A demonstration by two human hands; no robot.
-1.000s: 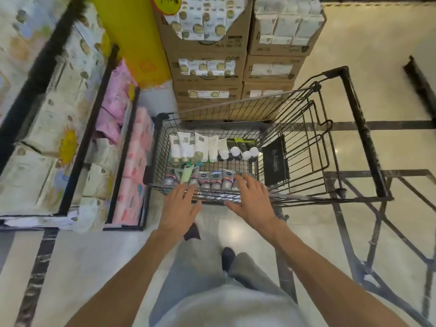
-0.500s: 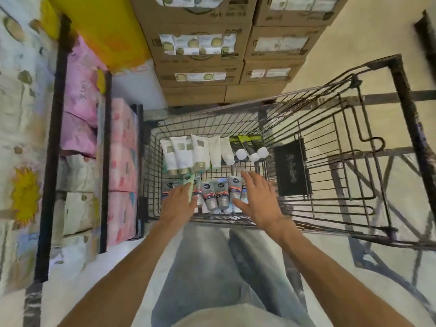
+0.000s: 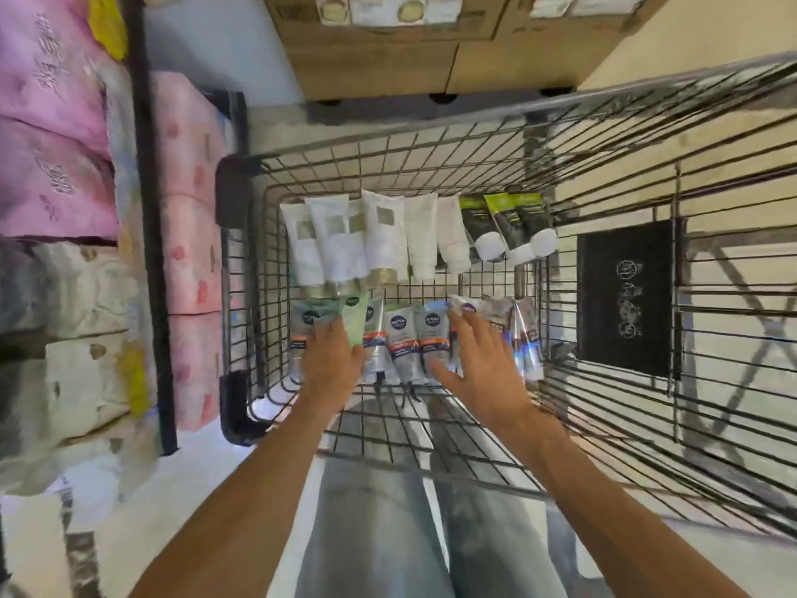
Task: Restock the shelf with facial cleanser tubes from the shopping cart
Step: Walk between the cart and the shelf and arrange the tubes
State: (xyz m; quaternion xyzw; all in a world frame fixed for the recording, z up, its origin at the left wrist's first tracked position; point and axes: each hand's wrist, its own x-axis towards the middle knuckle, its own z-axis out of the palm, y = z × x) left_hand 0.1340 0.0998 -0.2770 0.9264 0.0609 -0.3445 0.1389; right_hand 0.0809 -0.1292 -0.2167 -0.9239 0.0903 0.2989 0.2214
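Near row of facial cleanser tubes (image 3: 401,338) lies flat on the wire floor of the shopping cart (image 3: 647,135), side by side, about 7 or 8 of them. Long axes run near–far, printed ends toward the far side, caps toward the person. 1 pale green tube (image 3: 354,317) sits among the grey-blue ones at the left end of the row.

Far row: white tubes (image 3: 371,239) in the middle, dark green-topped tubes (image 3: 504,222) to the right, caps pointing near. Untouched.

Left hand (image 3: 332,360) rests on the left end of the near row, over the green tube and its neighbour. Its fingers are hidden under the back of the hand, so I cannot tell whether this grip has closed on anything. Right hand (image 3: 478,364) is spread, fingers straight, tips touching the tubes at the right end of the row; it grasps nothing yet, thumb lying toward the middle tubes.

Key relation: tubes lie directly under and just beyond both hands, axes in line with the forearms. Left hand is nearer the green tube, right hand nearer the right-end tubes. Judgement: a gathering grasp across the row is likely next; glossy tubes packed together may slide.

Outward: a black placard (image 3: 625,295) on the cart's right wall, pink packs (image 3: 189,187) on the shelf (image 3: 149,235) at left, cardboard boxes (image 3: 388,49) at the far side.
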